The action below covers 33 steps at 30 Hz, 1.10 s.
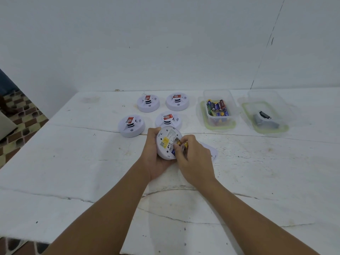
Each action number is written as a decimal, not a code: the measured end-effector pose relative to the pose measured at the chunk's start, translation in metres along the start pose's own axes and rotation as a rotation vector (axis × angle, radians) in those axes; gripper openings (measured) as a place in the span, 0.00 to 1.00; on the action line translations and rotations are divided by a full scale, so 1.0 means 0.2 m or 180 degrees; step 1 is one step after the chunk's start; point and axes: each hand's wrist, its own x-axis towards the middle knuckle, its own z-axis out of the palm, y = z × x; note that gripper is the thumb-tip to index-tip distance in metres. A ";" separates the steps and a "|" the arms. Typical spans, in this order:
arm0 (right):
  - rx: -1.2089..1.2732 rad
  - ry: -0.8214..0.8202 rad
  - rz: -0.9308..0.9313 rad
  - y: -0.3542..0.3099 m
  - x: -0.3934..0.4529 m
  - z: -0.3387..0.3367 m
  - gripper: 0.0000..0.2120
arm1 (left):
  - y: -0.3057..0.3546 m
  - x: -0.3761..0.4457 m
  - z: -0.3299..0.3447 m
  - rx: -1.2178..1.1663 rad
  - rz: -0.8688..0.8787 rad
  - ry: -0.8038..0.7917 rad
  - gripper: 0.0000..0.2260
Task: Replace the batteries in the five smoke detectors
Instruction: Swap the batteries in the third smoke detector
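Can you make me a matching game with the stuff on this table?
Things:
1. held smoke detector
2. left tub
3. right tub
4. four smoke detectors

Places or states:
A. holds a dark grey thing
B. sitting on the table, unopened
C. full of colourful batteries
D. back side up, in the left hand

Pairs: 1-D, 2-C, 3-A, 4-B

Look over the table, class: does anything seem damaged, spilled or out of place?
The white table is cracked, with long lines running across its top. Otherwise nothing stands out: four smoke detectors sit in tidy rows, batteries stay in their tub, and the fifth detector is held in both hands.
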 end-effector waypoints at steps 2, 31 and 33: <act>-0.0046 0.0009 0.0004 0.00 0.00 0.01 0.10 | 0.00 0.00 0.00 -0.0006 -0.0012 0.0004 0.24; 0.1066 -0.0176 -0.0089 -0.02 -0.01 -0.01 0.08 | 0.01 -0.03 0.04 0.0258 0.0024 0.0018 0.22; 0.1175 -0.0221 -0.0018 -0.03 0.00 -0.03 0.08 | 0.01 -0.04 0.04 0.0282 0.0051 -0.0001 0.22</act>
